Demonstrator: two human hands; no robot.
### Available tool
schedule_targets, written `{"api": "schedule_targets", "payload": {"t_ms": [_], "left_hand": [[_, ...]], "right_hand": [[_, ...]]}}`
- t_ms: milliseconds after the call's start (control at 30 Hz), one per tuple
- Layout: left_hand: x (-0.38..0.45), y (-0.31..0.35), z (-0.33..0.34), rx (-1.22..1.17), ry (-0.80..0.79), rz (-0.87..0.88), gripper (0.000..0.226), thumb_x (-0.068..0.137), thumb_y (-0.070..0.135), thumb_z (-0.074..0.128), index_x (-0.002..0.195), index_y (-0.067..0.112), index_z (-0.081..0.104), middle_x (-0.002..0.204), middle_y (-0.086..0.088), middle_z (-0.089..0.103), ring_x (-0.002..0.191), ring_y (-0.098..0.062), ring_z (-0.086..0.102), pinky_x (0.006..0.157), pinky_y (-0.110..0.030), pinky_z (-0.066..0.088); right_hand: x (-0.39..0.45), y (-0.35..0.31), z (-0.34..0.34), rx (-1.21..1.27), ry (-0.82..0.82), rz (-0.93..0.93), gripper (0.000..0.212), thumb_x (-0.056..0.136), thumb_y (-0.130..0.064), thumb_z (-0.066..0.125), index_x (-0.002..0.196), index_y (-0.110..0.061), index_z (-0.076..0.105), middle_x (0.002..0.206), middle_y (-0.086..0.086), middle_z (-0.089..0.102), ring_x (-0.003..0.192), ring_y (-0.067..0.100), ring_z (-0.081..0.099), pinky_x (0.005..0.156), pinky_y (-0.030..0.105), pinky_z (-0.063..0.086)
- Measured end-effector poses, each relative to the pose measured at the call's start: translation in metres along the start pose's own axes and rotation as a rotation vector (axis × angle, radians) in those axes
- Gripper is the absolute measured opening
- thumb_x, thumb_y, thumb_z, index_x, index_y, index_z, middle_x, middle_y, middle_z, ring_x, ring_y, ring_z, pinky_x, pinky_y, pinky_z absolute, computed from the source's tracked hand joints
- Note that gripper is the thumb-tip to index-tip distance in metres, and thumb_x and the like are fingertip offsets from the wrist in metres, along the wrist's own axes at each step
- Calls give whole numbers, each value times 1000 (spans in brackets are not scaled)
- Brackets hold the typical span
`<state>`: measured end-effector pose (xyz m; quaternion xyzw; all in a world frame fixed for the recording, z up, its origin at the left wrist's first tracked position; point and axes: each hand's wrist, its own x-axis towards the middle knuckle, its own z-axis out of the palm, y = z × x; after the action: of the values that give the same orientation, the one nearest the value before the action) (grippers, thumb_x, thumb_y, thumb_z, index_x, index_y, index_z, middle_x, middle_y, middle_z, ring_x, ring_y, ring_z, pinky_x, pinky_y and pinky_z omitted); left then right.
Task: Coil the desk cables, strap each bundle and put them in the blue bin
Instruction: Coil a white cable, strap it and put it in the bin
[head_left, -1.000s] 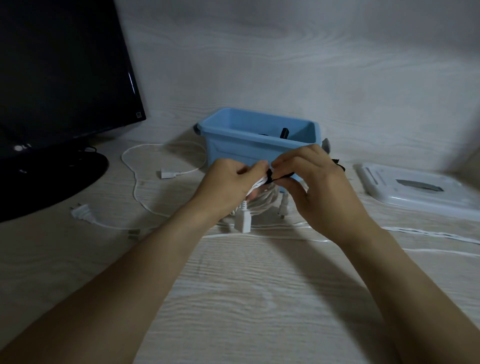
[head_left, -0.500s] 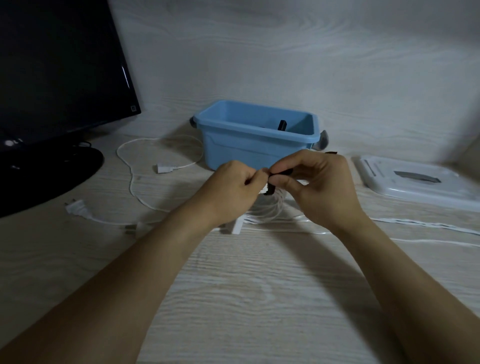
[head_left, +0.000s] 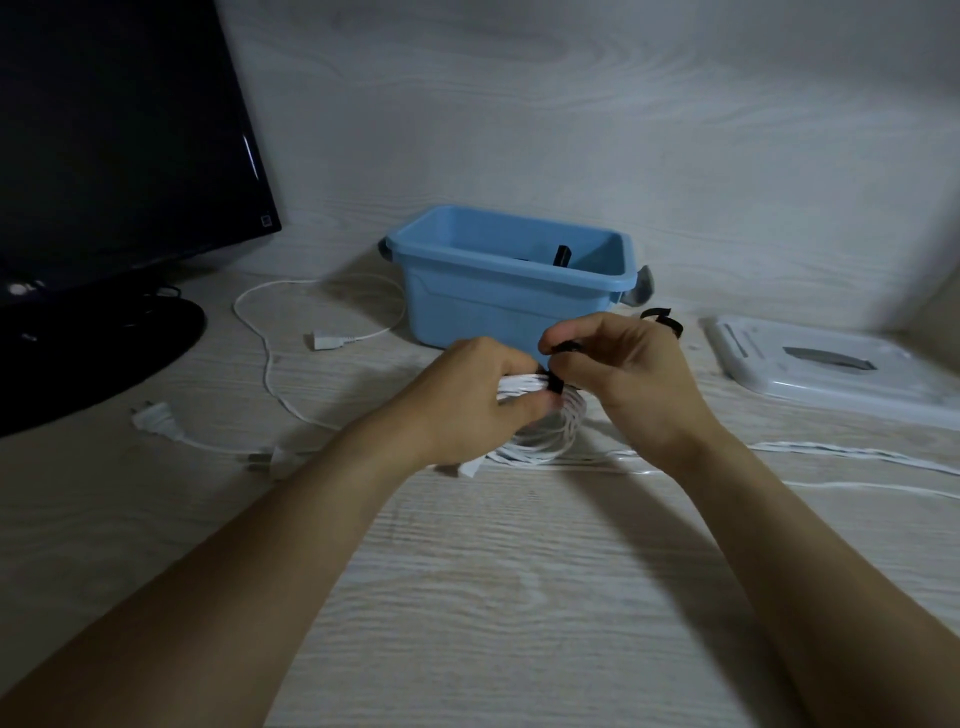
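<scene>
Two hands meet just in front of the light blue plastic bin, on the pale wood-grain desk; our left hand curls round the coil of white cable, holding its loops together; our right hand pinches the free end of the thin black strap that wraps the bundle; a second black strap lies beside the bin's right end; something dark stands inside the bin; a loose white cable with a plug trails to the left, near the black monitor; a flat white lid rests at right.
</scene>
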<state>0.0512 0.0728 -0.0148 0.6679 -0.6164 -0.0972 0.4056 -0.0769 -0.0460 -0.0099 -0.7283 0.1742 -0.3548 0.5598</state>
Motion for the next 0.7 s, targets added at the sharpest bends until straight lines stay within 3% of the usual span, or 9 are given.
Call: {"api": "schedule_targets", "payload": {"t_ms": [167,300,400,467,600,700], "left_hand": [[0,-2,-1,-67,-58,-19,9,86,26,73,77,26,74,71,9,71,70,-7,66,65,-30,50],[-2,0,-3,-72,-83,-52,9,82,27,79,75,29,73,66,8,70,61,-2,60,60,-23,44],[-2,0,-1,-90,-49,-161,18,74,31,85,76,19,71,69,0,73,64,-14,68,61,-34,54],[-2,0,3,-81,-12,-216,27,71,32,87,79,18,66,75,-1,73,72,-18,70,70,-42,57],[-5,2,11,49,91,-180,47,70,39,86,95,25,49,90,3,63,83,-12,60,71,-31,46],[-5,1,14,150,77,-97,37,76,40,80,104,30,58,96,2,60,95,-15,56,77,-29,39]], "right_hand": [[1,5,-4,-27,-13,67,44,82,8,72,117,-18,67,112,10,69,88,19,68,83,32,60],[1,6,-2,-62,-6,97,18,81,0,77,93,-11,69,96,9,67,76,17,67,72,24,56],[1,8,-1,-74,-38,115,8,80,-3,78,81,-8,71,85,12,70,72,17,67,71,24,55],[2,10,-1,-90,-52,125,8,81,-3,77,80,-9,72,80,10,72,71,15,67,70,23,54],[6,16,1,-108,-1,217,14,85,3,70,83,-10,65,73,2,65,64,9,60,64,21,47],[7,17,1,-12,52,301,22,84,7,68,85,-11,56,84,12,61,73,20,60,67,29,49]]}}
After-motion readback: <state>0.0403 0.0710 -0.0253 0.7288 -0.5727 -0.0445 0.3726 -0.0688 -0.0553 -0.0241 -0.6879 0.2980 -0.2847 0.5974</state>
